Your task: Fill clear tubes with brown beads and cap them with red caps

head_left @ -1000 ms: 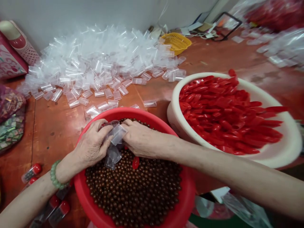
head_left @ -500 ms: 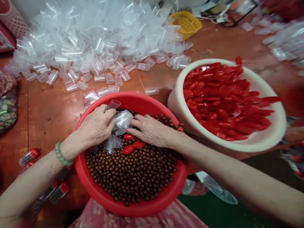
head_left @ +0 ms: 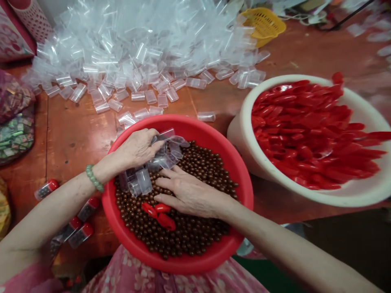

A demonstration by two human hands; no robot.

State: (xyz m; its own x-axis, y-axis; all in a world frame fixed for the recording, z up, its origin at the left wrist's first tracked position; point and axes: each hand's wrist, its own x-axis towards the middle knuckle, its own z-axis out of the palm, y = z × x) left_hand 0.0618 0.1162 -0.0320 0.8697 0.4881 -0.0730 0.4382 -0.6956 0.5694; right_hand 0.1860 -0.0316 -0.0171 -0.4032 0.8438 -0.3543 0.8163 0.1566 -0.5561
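A red basin (head_left: 179,266) holds many small brown balls (head_left: 195,240). On top of them, toward the back left, lies a cluster of clear plastic tubes (head_left: 175,150). My left hand (head_left: 137,148), with a green bead bracelet (head_left: 94,179) on the wrist, is curled over this cluster with tubes between thumb and fingers; some fingertips are hidden. My right hand (head_left: 186,193) lies palm down on the balls, fingers spread, its fingertips just below the tubes. Red plastic caps (head_left: 165,221) rest on the balls beside its thumb.
A big heap of clear tubes (head_left: 131,44) covers the back of the wooden table (head_left: 79,134). To the right stands a cream tub (head_left: 244,134) of red plastic pieces (head_left: 305,134). A yellow basket (head_left: 265,26) is behind. Filled red-capped tubes (head_left: 81,235) lie at left.
My right hand has moved toward me, away from the tubes, onto the balls. Tubes and red caps in the basin have shifted. The whole view has swung left.
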